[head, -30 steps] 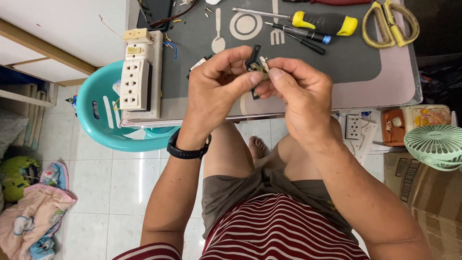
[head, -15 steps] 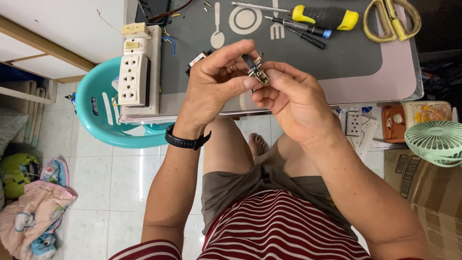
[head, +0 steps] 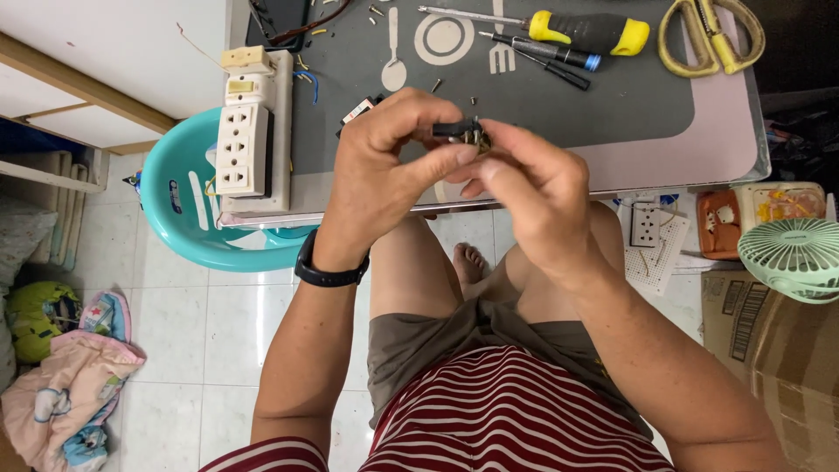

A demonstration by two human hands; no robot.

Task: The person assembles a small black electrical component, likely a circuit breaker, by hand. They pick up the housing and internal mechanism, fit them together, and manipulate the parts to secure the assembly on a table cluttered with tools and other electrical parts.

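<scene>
Fingertips of the left hand point(head: 393, 166) and right hand point(head: 529, 188) are pinched closed on a small black plug part point(head: 461, 132), held above the grey mat point(head: 612, 96). Its long axis is laid roughly level, brass pins pointing right.

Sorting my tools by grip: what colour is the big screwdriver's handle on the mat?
Yellow and black, on the big screwdriver; the head view shows it.

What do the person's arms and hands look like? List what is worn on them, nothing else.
Both forearms are bare, with no sleeves reaching them and no gloves. The left hand has a black band, a watch or fitness tracker, snug around its wrist. The right hand shows no ring, band or watch in this view.
</scene>
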